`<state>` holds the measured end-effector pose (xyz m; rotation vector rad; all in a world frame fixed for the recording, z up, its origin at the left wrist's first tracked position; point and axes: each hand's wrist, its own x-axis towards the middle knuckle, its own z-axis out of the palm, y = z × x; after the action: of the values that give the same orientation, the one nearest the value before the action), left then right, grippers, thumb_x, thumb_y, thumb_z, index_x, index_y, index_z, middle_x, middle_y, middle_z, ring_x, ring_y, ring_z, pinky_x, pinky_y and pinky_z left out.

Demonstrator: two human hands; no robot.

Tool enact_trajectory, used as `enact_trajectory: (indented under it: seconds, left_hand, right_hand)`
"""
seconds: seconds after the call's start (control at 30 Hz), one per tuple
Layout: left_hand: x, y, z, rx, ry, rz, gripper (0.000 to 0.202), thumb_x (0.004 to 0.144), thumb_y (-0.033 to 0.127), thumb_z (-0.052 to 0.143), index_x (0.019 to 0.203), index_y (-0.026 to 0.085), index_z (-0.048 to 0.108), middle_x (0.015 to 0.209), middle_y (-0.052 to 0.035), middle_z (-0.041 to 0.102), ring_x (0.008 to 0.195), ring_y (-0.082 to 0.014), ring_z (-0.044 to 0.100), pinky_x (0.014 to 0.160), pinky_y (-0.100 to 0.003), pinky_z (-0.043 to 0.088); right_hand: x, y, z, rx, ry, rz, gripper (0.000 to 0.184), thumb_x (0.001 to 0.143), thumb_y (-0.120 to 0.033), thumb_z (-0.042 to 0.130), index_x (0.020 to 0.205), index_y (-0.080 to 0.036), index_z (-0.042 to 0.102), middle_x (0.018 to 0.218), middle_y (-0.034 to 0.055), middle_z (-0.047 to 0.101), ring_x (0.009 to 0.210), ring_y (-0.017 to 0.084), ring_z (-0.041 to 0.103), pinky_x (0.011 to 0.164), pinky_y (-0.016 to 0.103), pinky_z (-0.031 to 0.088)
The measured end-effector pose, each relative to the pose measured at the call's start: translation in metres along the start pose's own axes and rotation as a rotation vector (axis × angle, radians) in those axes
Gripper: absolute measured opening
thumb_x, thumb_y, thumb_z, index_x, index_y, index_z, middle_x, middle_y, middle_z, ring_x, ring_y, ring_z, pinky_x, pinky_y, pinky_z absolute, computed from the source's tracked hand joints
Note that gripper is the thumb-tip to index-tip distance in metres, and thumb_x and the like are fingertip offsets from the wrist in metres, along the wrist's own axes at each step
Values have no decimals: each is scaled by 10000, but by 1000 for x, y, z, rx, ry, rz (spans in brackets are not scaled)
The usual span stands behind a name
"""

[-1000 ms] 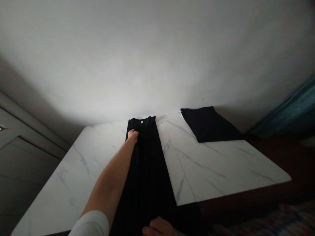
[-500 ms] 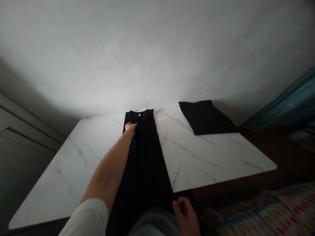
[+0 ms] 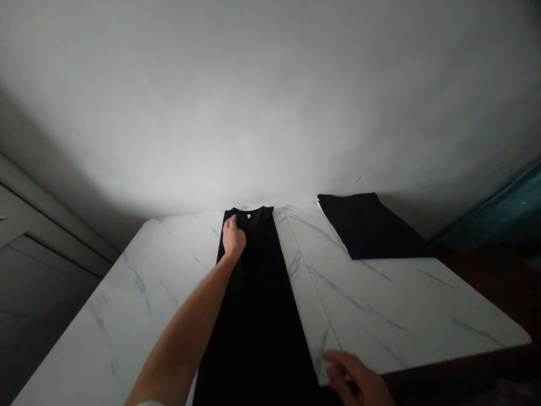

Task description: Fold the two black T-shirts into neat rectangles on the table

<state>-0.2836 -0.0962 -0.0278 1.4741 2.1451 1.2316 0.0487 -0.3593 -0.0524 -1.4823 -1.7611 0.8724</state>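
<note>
Quick look at this setup: there are two black pieces of cloth here, and just two hands. A long, narrow black round-neck garment [image 3: 257, 316] lies flat and straight along a white marble-pattern tabletop [image 3: 380, 316], running from the far edge to the near side, right under the left grip [image 3: 234, 238]. That left grip is narrow, fingers bunched together on the cloth just below the collar. I can't tell if it's actually pinching the fabric or only pressing down, but my guess is it's there to keep the neckline squared up and stop the cloth sliding.

The right grip [image 3: 353, 376] is well off to the right of the left one, open with the fingers loose, at the near edge of the tabletop and not on the garment as far as I can see. Beyond it, far off to the right of the left grip, sits one folded dark rectangular black cloth [image 3: 367, 225], probably parked there out of the way. A single small white neck tag [image 3: 248, 216] shows just above the left grip.
</note>
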Motion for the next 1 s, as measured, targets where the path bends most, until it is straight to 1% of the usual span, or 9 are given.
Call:
enact_trajectory:
  seconds: [0.07,0.13,0.2,0.27,0.37,0.57,0.77,0.9,1.0]
  left_hand:
    - [-6,10,2,172,-125,268,549,883,123,511,1421,225,479,1530,-108,447,1481,-259,284,1217,-440,217]
    - [-8,19,8,308,-244,393,503,909,194,522,1411,233,495,1541,-112,439,1495,-288,243,1213,-504,186]
    - [-1,22,12,375,-280,384,480,926,240,518,1406,236,500,1524,-122,461,1475,-296,280,1196,-505,207]
    - [14,21,14,418,-262,320,447,938,256,499,1384,233,521,1457,-137,526,1411,-293,377,1156,-467,276]
    - [41,13,11,522,-264,208,369,927,306,530,1276,210,600,1292,-169,620,1267,-319,501,1046,-452,382]
    - [65,-13,12,591,-274,103,297,804,447,704,994,219,689,1152,-168,650,1162,-355,547,964,-460,414]
    - [98,-34,9,400,-318,38,166,845,402,657,819,240,686,965,-94,713,1006,-281,635,891,-378,448]
    - [130,-52,-2,397,-270,21,235,952,314,481,1000,229,695,1007,-105,712,980,-233,656,871,-318,460]
    - [145,-68,-9,415,-236,8,287,875,279,608,1156,245,661,1126,-105,686,1059,-239,637,917,-312,449]
  right_hand:
    - [86,-24,-3,-51,-43,-215,239,901,-444,571,997,-308,743,961,59,770,907,257,715,839,382,564]
    - [191,-44,7,-81,-62,-320,265,941,-355,513,1057,-246,726,1062,85,758,998,248,700,921,386,538]
    - [295,-56,25,-125,-86,-322,281,930,-229,513,1141,-189,695,1172,120,728,1081,235,677,963,364,519]
    - [380,-59,45,-196,-110,-287,327,875,-123,558,1176,-161,678,1239,146,697,1155,237,645,1031,375,476]
    - [458,-50,68,-233,-167,-298,354,752,-77,693,1093,-169,715,1215,131,710,1184,260,623,1087,410,424]
    - [513,-29,76,-195,-375,-324,178,686,-211,789,852,-167,741,962,77,764,972,235,673,965,379,483]
    - [532,-27,73,-103,-594,-336,406,715,-469,768,940,-133,729,904,73,752,846,183,655,808,313,505]
    - [540,-29,77,-103,-675,-312,528,705,-606,726,917,-124,741,857,84,751,782,182,638,720,294,488]
    - [548,-28,80,-141,-678,-311,552,711,-683,666,786,-141,744,755,45,723,706,167,594,666,283,448]
